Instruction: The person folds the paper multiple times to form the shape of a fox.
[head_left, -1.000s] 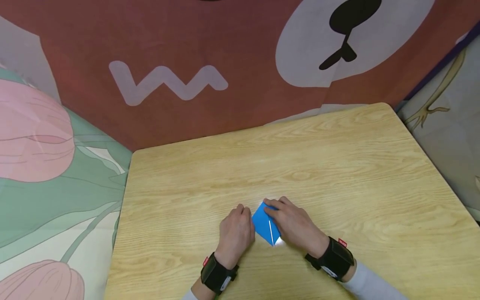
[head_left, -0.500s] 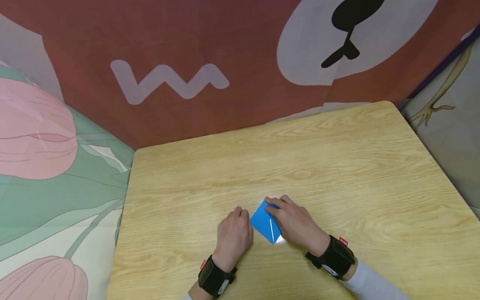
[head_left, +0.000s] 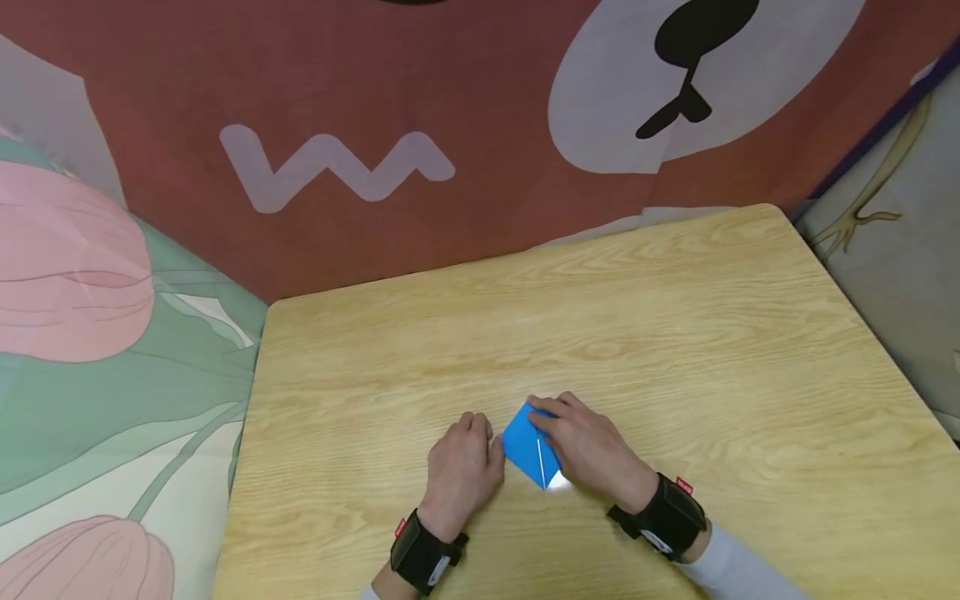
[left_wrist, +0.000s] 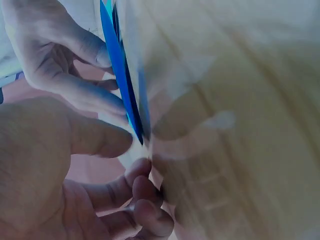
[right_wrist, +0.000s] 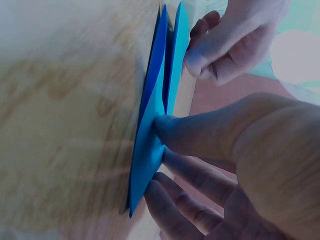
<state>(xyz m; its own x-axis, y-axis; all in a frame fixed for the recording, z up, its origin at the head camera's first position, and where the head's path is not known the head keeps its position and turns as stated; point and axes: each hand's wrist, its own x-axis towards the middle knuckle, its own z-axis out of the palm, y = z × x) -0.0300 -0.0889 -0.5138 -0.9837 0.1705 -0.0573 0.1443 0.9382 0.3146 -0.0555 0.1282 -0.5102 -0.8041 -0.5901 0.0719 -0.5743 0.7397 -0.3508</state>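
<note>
A folded piece of blue paper (head_left: 522, 447), kite-shaped in outline, lies on the wooden table (head_left: 637, 333). A thin white line runs between its flaps toward the near point. My right hand (head_left: 592, 446) covers its right side, fingertips pressing near the far corner. In the right wrist view the right thumb (right_wrist: 167, 127) presses on the paper and the flaps stand slightly apart. My left hand (head_left: 461, 467) rests on the table at the paper's left corner, fingers loosely curled. Its thumb (left_wrist: 117, 141) is right beside the paper's tip, with nothing pinched.
Black straps (head_left: 663, 517) with cameras circle both wrists. Behind the table hangs a reddish-brown printed cloth (head_left: 487, 100). A floral cloth (head_left: 75, 417) stands along the left side, and a grey printed one (head_left: 900, 275) on the right.
My left hand has drawn slightly left, its thumb now spread a little from the fingers at the paper's edge. The right hand and the paper have stayed nearly still.
</note>
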